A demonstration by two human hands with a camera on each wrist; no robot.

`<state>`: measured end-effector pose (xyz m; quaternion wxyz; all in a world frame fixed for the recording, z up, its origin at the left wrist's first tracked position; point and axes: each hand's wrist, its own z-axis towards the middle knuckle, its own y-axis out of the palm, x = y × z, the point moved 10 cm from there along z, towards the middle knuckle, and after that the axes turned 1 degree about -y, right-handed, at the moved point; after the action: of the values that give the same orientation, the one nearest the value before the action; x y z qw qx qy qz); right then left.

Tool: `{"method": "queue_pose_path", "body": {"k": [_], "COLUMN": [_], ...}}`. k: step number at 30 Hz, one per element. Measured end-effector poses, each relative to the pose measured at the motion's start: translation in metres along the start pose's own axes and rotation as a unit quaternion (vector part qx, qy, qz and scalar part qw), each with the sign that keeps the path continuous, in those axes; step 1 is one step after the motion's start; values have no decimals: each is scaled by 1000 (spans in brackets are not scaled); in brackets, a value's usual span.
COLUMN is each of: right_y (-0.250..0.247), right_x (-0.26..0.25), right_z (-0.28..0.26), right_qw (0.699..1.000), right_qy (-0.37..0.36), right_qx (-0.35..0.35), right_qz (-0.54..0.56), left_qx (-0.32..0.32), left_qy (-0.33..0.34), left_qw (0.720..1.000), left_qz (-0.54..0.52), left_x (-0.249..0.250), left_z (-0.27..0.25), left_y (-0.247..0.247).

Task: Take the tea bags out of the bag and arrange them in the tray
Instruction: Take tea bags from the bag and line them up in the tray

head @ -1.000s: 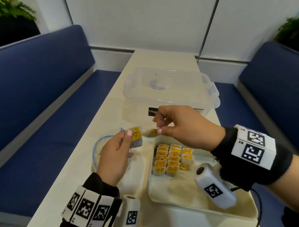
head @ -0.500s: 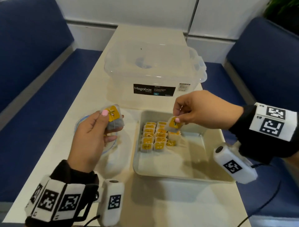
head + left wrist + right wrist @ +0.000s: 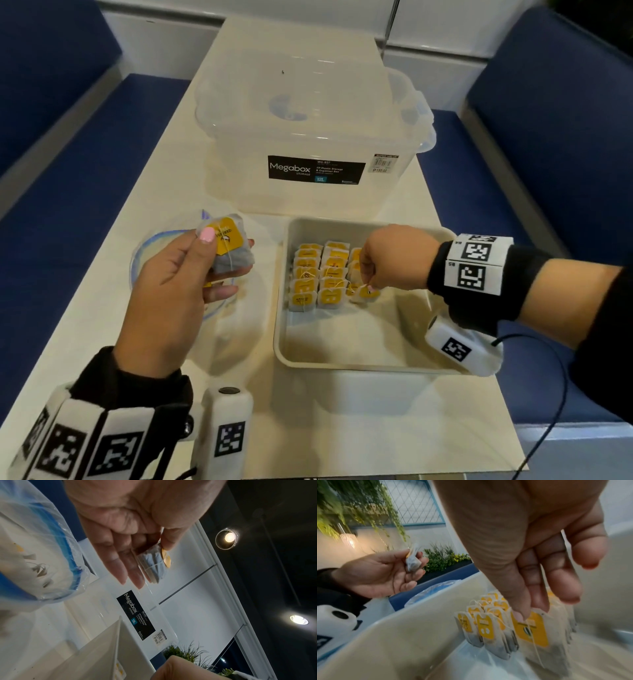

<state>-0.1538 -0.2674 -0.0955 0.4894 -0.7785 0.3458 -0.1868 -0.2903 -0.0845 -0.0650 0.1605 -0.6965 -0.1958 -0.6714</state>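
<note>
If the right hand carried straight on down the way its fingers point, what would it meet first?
The right hand would probably first press its pinched tea bag onto the tray floor, at the near end of the third row; the remaining gap is unclear.

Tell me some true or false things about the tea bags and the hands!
1. The left hand holds a small stack of tea bags. True.
2. The tray has no tea bags in it. False: rows of tea bags stand at its far end.
3. The right hand is setting a tea bag into the tray. True.
4. The Megabox storage box is inside the tray. False: it stands behind it.
</note>
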Motion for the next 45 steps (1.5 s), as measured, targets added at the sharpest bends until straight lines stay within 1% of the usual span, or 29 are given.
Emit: {"method": "queue_pose_path", "body": {"k": [4,8,15,16,18,20,22,24,25,26,28,31,35,37,40,42,45], "right_y": [3,0,6,1,-20,-54,-86,-104,-108,-109,-110,-111,-115,-118,-113,-104,-84], "right_x": [-4,-3,1,2,3,-7,-29,-57,-69,-79,-89,-87,-78,-72,-63,-54,-37], "right_z": [7,10,11,9,3,-6,-20,-32,-37,-41,-45,-46,-52,-55,-58,-58,-54], "right_qw": [1000,1000,1000,1000,999,992,969,942,935,934,938,942,933,934,949,961,981], "right_qy": [2,12,19,22,23,-11,-77,-142,-164,-181,-195,-181,-172,-164,-148,-131,-90], "right_qx": [-1,16,0,7,46,119,180,183,174,167,174,191,188,193,178,150,107], "right_qz": [-22,-9,-15,-15,-5,49,151,241,261,260,227,208,254,251,215,193,134], "left_qx": [-5,-12,-30,-33,-40,-47,-57,-72,-79,-85,-95,-98,-85,-73,-73,-75,-54], "left_qy": [-1,1,-3,-2,0,5,24,48,60,69,76,77,70,59,57,58,61], "left_qw": [1000,1000,1000,999,999,998,996,991,988,985,983,983,989,992,991,990,989], "left_qz": [5,6,2,4,9,27,64,102,120,134,139,134,101,86,96,108,127], "left_x": [-1,-3,-2,-2,-2,-1,1,7,11,14,19,23,24,20,14,11,7], "left_z": [1,1,-1,-1,-2,-2,-2,-3,-3,-4,-6,-8,-11,-10,-11,-12,-12], "left_y": [-2,-3,7,9,14,19,26,34,38,42,48,52,54,54,54,50,32]}}
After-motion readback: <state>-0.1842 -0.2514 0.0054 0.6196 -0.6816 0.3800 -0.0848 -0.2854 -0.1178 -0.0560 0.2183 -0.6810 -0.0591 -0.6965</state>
